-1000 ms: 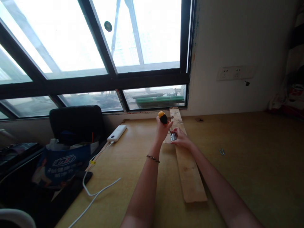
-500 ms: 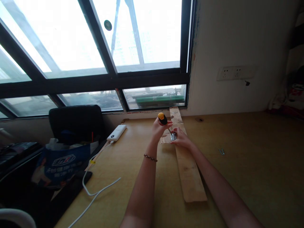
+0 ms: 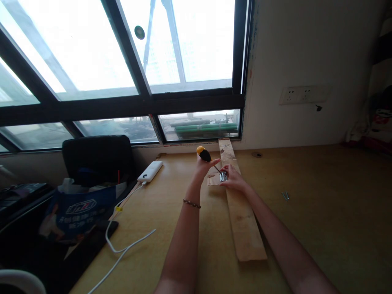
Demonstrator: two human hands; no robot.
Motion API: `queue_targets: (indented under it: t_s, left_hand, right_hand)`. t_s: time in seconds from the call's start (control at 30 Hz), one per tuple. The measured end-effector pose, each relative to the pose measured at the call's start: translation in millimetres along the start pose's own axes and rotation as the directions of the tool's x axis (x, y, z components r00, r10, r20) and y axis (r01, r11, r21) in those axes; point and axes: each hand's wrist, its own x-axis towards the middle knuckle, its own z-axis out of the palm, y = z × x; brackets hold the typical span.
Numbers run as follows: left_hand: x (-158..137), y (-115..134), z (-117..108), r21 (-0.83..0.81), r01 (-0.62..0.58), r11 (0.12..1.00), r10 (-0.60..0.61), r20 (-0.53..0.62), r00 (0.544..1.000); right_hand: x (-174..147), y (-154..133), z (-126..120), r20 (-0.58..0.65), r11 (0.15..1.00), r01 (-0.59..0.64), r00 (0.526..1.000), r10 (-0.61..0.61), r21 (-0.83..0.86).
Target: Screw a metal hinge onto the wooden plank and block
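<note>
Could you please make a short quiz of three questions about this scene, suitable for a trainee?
1. True or false: the wooden board lies to the right of the white device in the picture.
2. What does the left hand hold? a) the white cable; b) the screwdriver; c) the blue bag.
3. Fill in: the right hand touches a metal ____ at the screwdriver's tip.

Key: 1 true; 2 b; 3 hinge.

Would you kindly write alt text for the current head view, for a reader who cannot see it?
A person's left hand grips a yellow and black screwdriver, its shaft slanting to a small metal plate held in the right hand at a wooden board. The board lies on a table beside a window, with a white power bank to the left.
</note>
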Motion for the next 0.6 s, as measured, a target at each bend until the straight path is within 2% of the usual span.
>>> queue_targets:
  t_s: [0.13, 0.23, 0.4, 0.47, 0.6]
  left_hand:
    - [6, -2, -9, 0.167, -0.035, 0.985, 0.045, -0.058, 0.997]
    - [6, 1, -13, 0.134, -0.048, 0.99, 0.05, -0.015, 0.999]
    - [1, 16, -17, -0.081, 0.084, 0.993, -0.067, 0.192, 0.979]
    - [-4, 26, -21, -0.127, 0.112, 0.986, -0.067, 0.316, 0.947]
    - [-13, 42, -31, -0.119, 0.11, 0.987, -0.031, 0.528, 0.849]
  right_hand:
    - [0, -1, 0, -0.002, 1.0, -0.02, 1.0, 0.021, 0.018]
    - [0, 1, 1, -0.008, 1.0, -0.02, 1.0, 0.021, 0.022]
    - [0, 3, 2, -0.004, 1.0, -0.015, 1.0, 0.015, 0.021]
    - [0, 2, 2, -0.004, 1.0, -0.016, 1.0, 0.016, 0.025]
    - [1, 3, 2, -0.008, 1.0, 0.002, 1.0, -0.001, 0.026]
